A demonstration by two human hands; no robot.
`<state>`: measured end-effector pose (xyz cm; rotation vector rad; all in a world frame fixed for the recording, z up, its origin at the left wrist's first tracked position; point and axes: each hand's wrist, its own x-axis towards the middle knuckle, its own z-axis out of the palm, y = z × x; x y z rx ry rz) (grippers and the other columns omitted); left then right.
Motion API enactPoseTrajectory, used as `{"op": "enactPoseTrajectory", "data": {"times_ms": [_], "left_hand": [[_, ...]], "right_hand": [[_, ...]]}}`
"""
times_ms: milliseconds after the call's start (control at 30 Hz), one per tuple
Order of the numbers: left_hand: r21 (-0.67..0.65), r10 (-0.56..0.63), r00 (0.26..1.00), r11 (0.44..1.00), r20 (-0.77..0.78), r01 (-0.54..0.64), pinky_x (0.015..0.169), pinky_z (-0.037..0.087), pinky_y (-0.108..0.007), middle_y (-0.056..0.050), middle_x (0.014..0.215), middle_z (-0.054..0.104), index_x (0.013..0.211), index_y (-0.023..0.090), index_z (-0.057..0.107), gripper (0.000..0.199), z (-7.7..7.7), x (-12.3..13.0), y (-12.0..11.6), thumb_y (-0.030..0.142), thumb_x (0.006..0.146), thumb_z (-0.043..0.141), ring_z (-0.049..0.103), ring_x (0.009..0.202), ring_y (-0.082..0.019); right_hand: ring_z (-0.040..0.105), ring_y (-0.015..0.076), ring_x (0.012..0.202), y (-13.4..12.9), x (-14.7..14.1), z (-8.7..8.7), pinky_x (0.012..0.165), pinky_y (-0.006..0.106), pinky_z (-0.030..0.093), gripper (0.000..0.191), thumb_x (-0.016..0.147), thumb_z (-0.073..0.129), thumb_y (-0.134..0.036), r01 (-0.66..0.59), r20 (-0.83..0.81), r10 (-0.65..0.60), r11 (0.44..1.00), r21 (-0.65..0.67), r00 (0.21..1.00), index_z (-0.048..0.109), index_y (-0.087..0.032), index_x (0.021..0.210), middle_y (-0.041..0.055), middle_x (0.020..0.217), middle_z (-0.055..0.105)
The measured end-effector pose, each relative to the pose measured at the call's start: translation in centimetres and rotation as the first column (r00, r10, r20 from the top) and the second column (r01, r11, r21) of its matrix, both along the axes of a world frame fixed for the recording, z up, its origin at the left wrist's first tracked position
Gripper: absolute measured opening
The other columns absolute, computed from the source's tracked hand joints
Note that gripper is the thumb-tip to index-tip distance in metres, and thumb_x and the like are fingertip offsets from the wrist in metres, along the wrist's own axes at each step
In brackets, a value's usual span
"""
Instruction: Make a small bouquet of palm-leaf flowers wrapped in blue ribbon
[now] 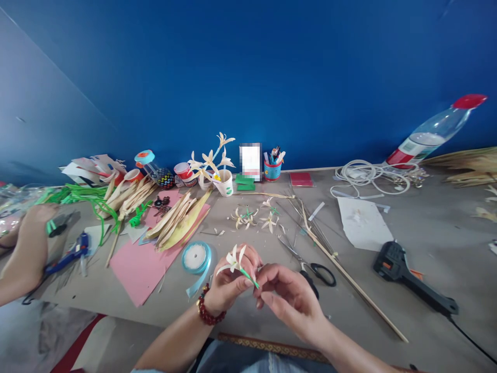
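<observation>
Between thumb and fingers, my left hand [229, 282] holds a pale husk flower [233, 259] by its green stem [249, 277], with the petals pointing up and left. My right hand [289, 296] is beside the stem's lower end, its thumb and fingers curled together; whatever they pinch is too small to make out. Several similar pale flowers [268, 223] lie on the table beyond my hands. A roll of light blue ribbon [196, 257] rests to the left of my left hand. Black-handled scissors [306, 265] lie just beyond my right hand.
A black glue gun [413, 280] lies at the right, a long stick [357, 285] nearer. Pink paper [135, 269] and dried husks [174, 223] are at left, with a blue glue gun [72, 254] and another person's arm [29, 254]. A bottle [430, 134] leans at back right.
</observation>
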<state>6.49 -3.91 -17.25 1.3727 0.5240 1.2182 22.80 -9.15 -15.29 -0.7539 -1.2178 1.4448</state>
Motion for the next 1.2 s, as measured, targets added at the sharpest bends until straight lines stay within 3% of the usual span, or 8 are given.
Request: {"op": "enactPoseTrajectory", "data": {"times_ms": [167, 333, 500, 700, 933, 1200], "left_hand": [[-0.012, 0.027, 0.998, 1.000, -0.053, -0.028, 0.078, 0.051, -0.043, -0.008, 0.080, 0.062, 0.073, 0.017, 0.066, 0.030, -0.9, -0.1, -0.2, 0.045, 0.081, 0.071, 0.061, 0.085, -0.026], [0.064, 0.051, 0.998, 0.997, -0.042, -0.048, 0.074, 0.052, -0.042, -0.008, 0.080, 0.063, 0.074, 0.017, 0.067, 0.027, -1.1, 0.1, -0.2, 0.043, 0.082, 0.071, 0.062, 0.084, -0.025], [0.160, 0.063, 0.997, 0.985, -0.036, -0.056, 0.080, 0.051, -0.042, -0.005, 0.079, 0.060, 0.078, 0.018, 0.069, 0.019, -0.4, 0.1, -0.2, 0.036, 0.083, 0.071, 0.061, 0.083, -0.023], [0.207, 0.031, 0.999, 0.978, -0.018, -0.026, 0.080, 0.050, -0.040, -0.004, 0.083, 0.060, 0.086, 0.020, 0.070, 0.009, -0.1, -0.1, -0.1, 0.029, 0.085, 0.071, 0.059, 0.087, -0.021], [0.239, 0.048, 0.999, 0.970, -0.015, -0.043, 0.083, 0.050, -0.041, -0.002, 0.080, 0.061, 0.083, 0.022, 0.069, 0.007, 0.3, 0.2, 0.1, 0.027, 0.084, 0.073, 0.058, 0.085, -0.019], [0.263, 0.039, 0.998, 0.964, -0.043, -0.026, 0.085, 0.049, -0.041, -0.003, 0.078, 0.061, 0.082, 0.022, 0.070, 0.009, 0.2, 0.0, 0.1, 0.031, 0.085, 0.071, 0.057, 0.086, -0.020]], "right_hand": [[0.062, 0.0156, 0.068, 0.1, -0.4, 0.1, 0.064, 0.025, 0.051, 0.008, 0.084, 0.067, -0.015, 0.210, 0.236, -0.279, 0.937, 0.280, 0.931, 0.063, -0.021, 0.088, 0.0030, 0.076, 0.066], [0.060, 0.0163, 0.063, 0.1, -0.8, 0.1, 0.060, 0.026, 0.049, 0.009, 0.085, 0.062, -0.014, 0.258, 0.253, -0.348, 0.908, 0.330, 0.903, 0.061, -0.021, 0.081, 0.0024, 0.070, 0.065], [0.061, 0.0162, 0.063, -0.3, -0.9, -0.2, 0.060, 0.027, 0.050, 0.010, 0.089, 0.059, -0.019, 0.256, 0.205, -0.300, 0.942, 0.217, 0.932, 0.061, -0.021, 0.080, 0.0033, 0.071, 0.064], [0.059, 0.0139, 0.058, -0.3, -1.2, -0.3, 0.056, 0.026, 0.050, 0.019, 0.091, 0.064, -0.033, 0.164, 0.014, -0.163, 0.985, -0.049, 0.987, 0.060, -0.018, 0.080, 0.0019, 0.068, 0.061], [0.055, 0.0112, 0.053, 0.1, -1.3, -0.1, 0.053, 0.023, 0.049, 0.027, 0.085, 0.072, -0.039, 0.107, -0.172, -0.135, 0.980, -0.165, 0.976, 0.059, -0.017, 0.076, -0.0002, 0.064, 0.059], [0.053, 0.0098, 0.048, 0.4, -1.7, -0.2, 0.046, 0.021, 0.048, 0.024, 0.076, 0.079, -0.029, -0.058, -0.358, -0.068, 0.942, -0.330, 0.931, 0.059, -0.017, 0.072, -0.0022, 0.058, 0.059]]}}
